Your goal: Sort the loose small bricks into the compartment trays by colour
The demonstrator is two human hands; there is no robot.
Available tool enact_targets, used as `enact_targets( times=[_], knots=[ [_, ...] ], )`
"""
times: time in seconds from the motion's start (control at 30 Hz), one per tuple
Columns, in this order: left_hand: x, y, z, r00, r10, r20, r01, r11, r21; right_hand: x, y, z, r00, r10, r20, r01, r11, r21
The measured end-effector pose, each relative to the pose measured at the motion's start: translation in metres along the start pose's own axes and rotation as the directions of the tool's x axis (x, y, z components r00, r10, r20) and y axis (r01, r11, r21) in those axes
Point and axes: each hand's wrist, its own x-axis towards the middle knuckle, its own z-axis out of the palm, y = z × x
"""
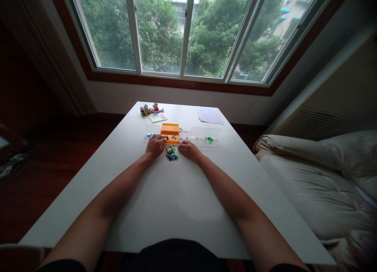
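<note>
A small pile of mixed green, blue, yellow and dark toy bricks (171, 153) lies on the white table between my hands. My left hand (156, 145) is at the front left corner of an orange box (170, 127), its fingers curled together. Brown pieces (173, 137) lie in the box, whose lid stands open. My right hand (189, 149) rests just right of the pile with its fingertips pinched. Whatever either hand may hold is too small to make out. Blue pieces (149, 135) sit in a clear box, partly behind my left hand.
Right of the orange box, a clear open case (206, 131) holds green pieces (209, 139) and pale ones. Farther back on the table (171, 201) are colourful brick figures (144, 110), a printed booklet (158, 117) and white papers (210, 115). A sofa (297, 185) stands right of the table.
</note>
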Motion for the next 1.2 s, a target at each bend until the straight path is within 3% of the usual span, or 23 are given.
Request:
enact_targets(
  times=[0.1, 0.2, 0.33, 0.47, 0.67, 0.73, 0.8, 0.83, 0.9, 0.97, 1.03, 1.1, 1.2],
  knots=[
    [0.000, 0.000, 0.000, 1.000, 0.002, -0.001, -0.002, 1.000, -0.003, 0.001, 0.000, 0.001, 0.999, 0.009, -0.037, -0.008, 1.000, 0.012],
    [0.000, 0.000, 0.000, 1.000, -0.003, 0.003, 0.003, 1.000, -0.012, 0.000, 0.004, 0.000, 0.985, 0.102, -0.140, -0.096, 0.994, 0.046],
    [0.000, 0.001, 0.001, 1.000, -0.009, 0.017, 0.009, 1.000, -0.022, -0.004, 0.020, -0.007, 0.910, 0.281, -0.304, -0.264, 0.960, 0.095],
    [0.000, 0.001, 0.002, 1.000, -0.001, 0.021, 0.002, 0.999, -0.033, -0.010, 0.046, -0.019, 0.790, 0.387, -0.475, -0.393, 0.915, 0.093],
    [-0.002, 0.004, 0.005, 0.994, 0.099, 0.051, -0.095, 0.993, -0.075, -0.027, 0.086, -0.036, 0.519, 0.562, -0.644, -0.622, 0.765, 0.167],
    [-0.002, 0.007, 0.006, 0.990, 0.128, 0.064, -0.123, 0.989, -0.078, -0.030, 0.091, -0.038, 0.487, 0.585, -0.649, -0.655, 0.736, 0.171],
    [-0.002, 0.010, 0.007, 0.985, 0.152, 0.080, -0.146, 0.986, -0.079, -0.029, 0.089, -0.036, 0.513, 0.576, -0.637, -0.645, 0.748, 0.156],
    [-0.002, 0.011, 0.007, 0.983, 0.160, 0.088, -0.152, 0.985, -0.083, -0.028, 0.084, -0.034, 0.548, 0.563, -0.619, -0.625, 0.767, 0.145],
    [-0.001, 0.012, 0.007, 0.982, 0.162, 0.102, -0.153, 0.984, -0.092, -0.023, 0.071, -0.027, 0.657, 0.516, -0.550, -0.550, 0.827, 0.119],
    [-0.001, 0.012, 0.006, 0.983, 0.149, 0.107, -0.138, 0.985, -0.100, -0.017, 0.052, -0.020, 0.829, 0.393, -0.397, -0.387, 0.917, 0.099],
    [-0.001, 0.011, 0.006, 0.986, 0.134, 0.104, -0.123, 0.987, -0.103, -0.013, 0.033, -0.012, 0.938, 0.259, -0.230, -0.243, 0.965, 0.093],
    [-0.001, 0.009, 0.006, 0.987, 0.124, 0.103, -0.114, 0.988, -0.103, -0.009, 0.017, -0.007, 0.987, 0.143, -0.070, -0.136, 0.985, 0.103],
    [-0.001, 0.006, 0.008, 0.988, 0.115, 0.101, -0.105, 0.989, -0.102, -0.006, 0.002, -0.003, 0.999, 0.006, 0.046, -0.011, 0.994, 0.106]
  ],
)
